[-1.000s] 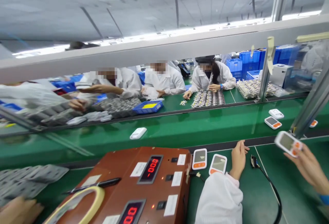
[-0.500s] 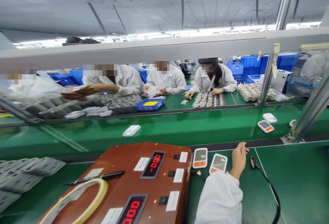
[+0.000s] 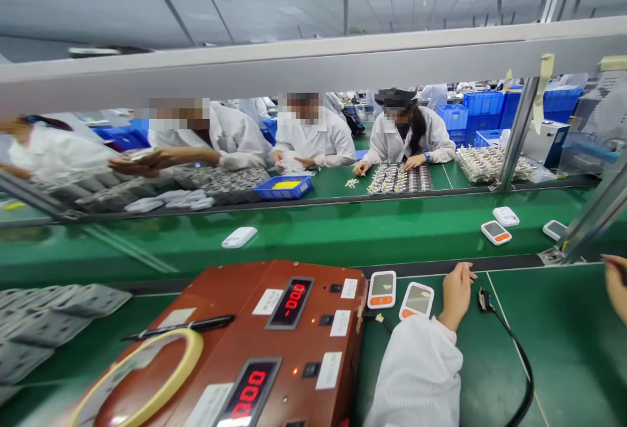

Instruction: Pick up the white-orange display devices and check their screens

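Left hand (image 3: 456,293) rests loosely curled on green bench, holding nothing, just right of two white meters (image 3: 416,300). Right hand (image 3: 616,283) at frame edge, grip unclear. Cable plug (image 3: 484,299) beside left hand. Best seat plug squarely, meter steadied.

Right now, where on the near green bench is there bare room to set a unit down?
Bare mat lies right of the black cable, up to the right hand at the frame edge. The green belt is open between the white unit and the units at right. Crowded: the brown tester, two orange-buttoned units and left hand.
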`<state>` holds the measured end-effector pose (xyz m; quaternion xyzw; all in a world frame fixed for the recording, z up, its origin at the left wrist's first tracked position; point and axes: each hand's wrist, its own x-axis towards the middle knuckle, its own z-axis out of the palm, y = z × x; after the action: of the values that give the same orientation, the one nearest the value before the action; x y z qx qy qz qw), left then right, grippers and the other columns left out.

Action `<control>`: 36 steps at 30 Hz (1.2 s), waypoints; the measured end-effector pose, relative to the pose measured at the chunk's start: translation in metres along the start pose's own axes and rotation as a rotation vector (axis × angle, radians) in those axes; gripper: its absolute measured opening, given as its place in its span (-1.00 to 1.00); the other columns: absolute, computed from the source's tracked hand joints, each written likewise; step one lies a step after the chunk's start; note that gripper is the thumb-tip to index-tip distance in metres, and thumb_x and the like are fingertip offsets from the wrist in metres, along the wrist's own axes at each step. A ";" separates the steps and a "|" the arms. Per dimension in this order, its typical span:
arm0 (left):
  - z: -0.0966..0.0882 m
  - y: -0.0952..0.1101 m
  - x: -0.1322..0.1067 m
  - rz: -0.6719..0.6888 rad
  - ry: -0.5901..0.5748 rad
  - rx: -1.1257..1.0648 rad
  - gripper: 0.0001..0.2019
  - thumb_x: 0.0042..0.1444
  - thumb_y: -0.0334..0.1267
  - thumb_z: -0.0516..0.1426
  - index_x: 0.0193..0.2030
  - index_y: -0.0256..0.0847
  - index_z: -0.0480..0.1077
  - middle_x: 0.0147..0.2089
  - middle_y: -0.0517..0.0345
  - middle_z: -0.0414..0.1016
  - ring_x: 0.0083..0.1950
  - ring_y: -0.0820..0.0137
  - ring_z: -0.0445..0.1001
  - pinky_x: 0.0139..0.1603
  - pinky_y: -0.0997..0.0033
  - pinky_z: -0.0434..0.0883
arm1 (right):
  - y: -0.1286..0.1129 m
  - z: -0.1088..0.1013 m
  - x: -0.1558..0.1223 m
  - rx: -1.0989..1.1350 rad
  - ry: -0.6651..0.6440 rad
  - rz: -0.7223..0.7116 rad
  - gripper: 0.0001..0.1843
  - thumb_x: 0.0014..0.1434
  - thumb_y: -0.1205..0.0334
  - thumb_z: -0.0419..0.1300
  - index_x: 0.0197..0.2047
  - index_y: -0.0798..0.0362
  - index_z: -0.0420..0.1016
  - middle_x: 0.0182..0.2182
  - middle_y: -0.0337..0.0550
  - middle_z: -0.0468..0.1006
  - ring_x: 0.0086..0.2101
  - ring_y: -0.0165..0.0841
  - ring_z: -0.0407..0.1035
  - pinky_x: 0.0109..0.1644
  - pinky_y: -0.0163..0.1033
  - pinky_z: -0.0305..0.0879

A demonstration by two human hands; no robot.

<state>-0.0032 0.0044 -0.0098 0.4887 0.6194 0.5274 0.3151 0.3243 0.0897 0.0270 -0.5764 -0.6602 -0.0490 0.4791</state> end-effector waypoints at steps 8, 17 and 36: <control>0.000 0.000 -0.001 -0.002 -0.001 -0.004 -0.61 0.29 -0.13 -0.17 -0.14 -0.22 0.44 -0.36 0.07 0.60 -0.37 0.37 0.52 -0.26 0.38 0.42 | -0.094 0.159 -0.013 0.181 -0.398 -0.140 -0.44 0.15 -0.15 0.04 0.00 0.13 0.42 -0.09 0.11 0.44 -0.06 -0.06 0.33 0.04 0.00 0.26; 0.001 -0.001 -0.003 -0.016 0.008 0.007 -0.58 0.30 -0.12 -0.18 -0.12 -0.21 0.45 -0.35 0.08 0.61 -0.37 0.38 0.51 -0.25 0.41 0.41 | -0.129 0.217 -0.023 0.118 -0.356 -0.162 -0.43 0.11 0.07 0.10 0.17 0.09 0.31 -0.03 0.15 0.30 -0.06 -0.01 0.26 0.01 0.04 0.25; 0.001 -0.004 0.000 -0.080 0.059 -0.089 -0.59 0.30 -0.09 -0.15 0.18 -0.21 0.19 -0.31 0.11 0.58 -0.38 0.39 0.51 -0.27 0.40 0.44 | -0.133 0.146 -0.067 0.995 -0.604 0.273 -0.10 -0.15 0.03 0.45 0.24 0.03 0.24 0.05 0.05 0.43 -0.04 -0.05 0.41 0.05 0.05 0.39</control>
<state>-0.0030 0.0047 -0.0142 0.4333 0.6233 0.5558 0.3389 0.1245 0.0878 -0.0330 -0.3508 -0.6306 0.4942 0.4848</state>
